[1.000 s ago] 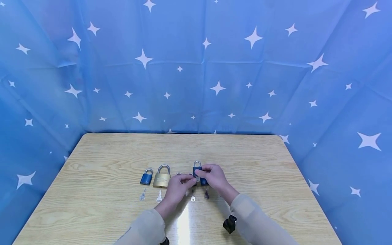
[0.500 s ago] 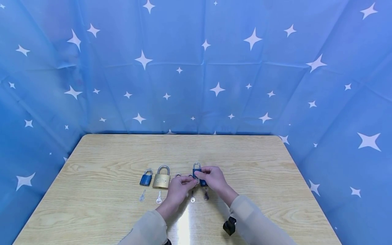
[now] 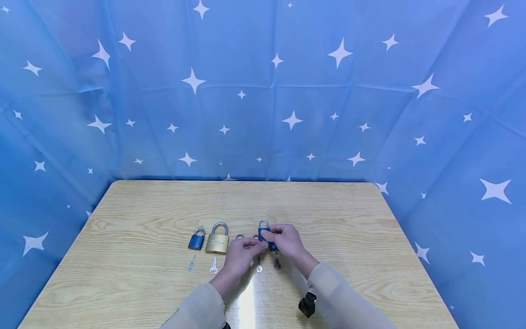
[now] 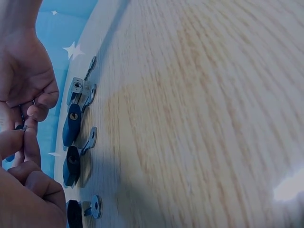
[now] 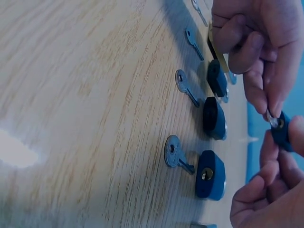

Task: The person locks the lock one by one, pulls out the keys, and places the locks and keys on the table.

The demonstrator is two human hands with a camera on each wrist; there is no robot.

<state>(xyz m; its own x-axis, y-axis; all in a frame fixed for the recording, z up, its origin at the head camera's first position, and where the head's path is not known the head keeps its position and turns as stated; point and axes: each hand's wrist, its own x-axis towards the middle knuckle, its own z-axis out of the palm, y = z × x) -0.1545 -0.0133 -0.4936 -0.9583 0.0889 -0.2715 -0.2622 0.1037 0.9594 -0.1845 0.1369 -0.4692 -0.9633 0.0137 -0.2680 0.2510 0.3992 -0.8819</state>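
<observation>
Above the table, my right hand (image 3: 289,240) holds a small blue padlock (image 3: 264,230) with its shackle upward. My left hand (image 3: 239,256) pinches a small silver key (image 5: 272,119) against the padlock's lower face, at its keyhole. How far the key sits in the keyhole cannot be told. Below the hands, several blue padlocks stand on the table, one of them (image 5: 210,175) with its keyhole toward the right wrist camera. Loose keys lie in front of them, including a round-headed key (image 5: 173,151). The left hand partly hides the middle padlocks in the head view.
Left of the hands stand a large brass padlock (image 3: 218,241) and a blue padlock (image 3: 196,241). A silver key (image 3: 213,265) and another key (image 3: 191,263) lie before them. The wooden table (image 3: 135,219) ends at a blue star-patterned curtain (image 3: 263,114).
Both hands stay nearly in place. The held padlock and the key at it have sunk very slightly; the things on the table have not moved.
</observation>
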